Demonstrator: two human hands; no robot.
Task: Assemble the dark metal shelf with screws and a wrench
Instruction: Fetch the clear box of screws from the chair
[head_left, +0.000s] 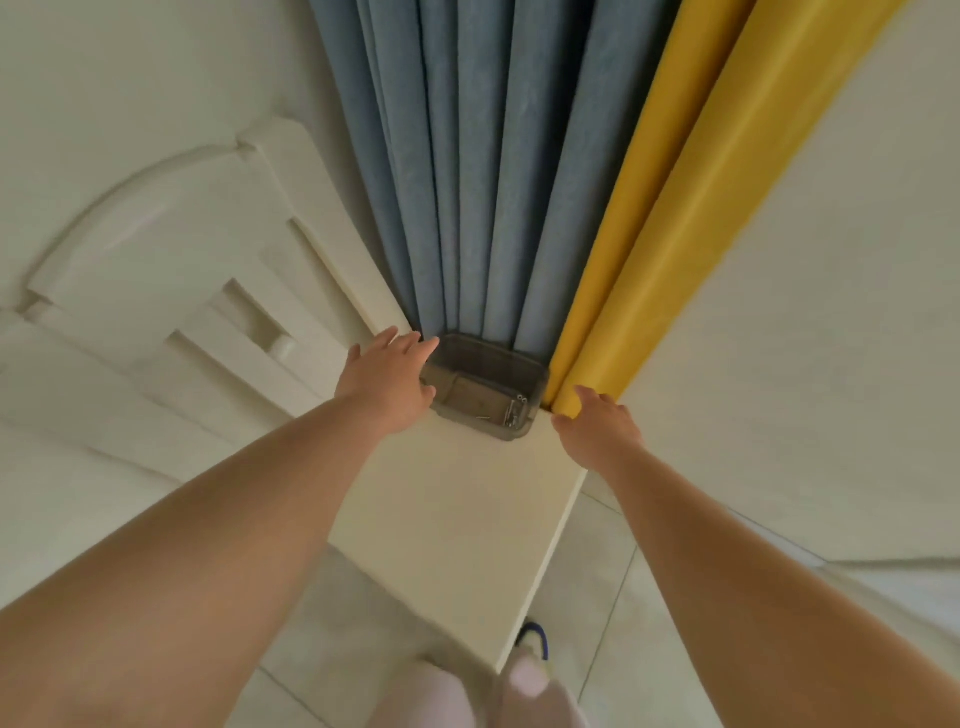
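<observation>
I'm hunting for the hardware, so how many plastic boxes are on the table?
1. A clear box stands at the far edge of the table against the blue curtain, between the left hand and right hand. Screws lie in its right corner.

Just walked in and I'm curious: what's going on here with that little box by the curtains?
A person is reaching with both bare hands toward a small clear plastic bin on a cream tabletop, against the blue curtain and yellow curtain. The left hand has straight fingers at the bin's left rim; the right hand hovers open beside it. A few metal screws lie inside. No shelf part or wrench is in view.
</observation>
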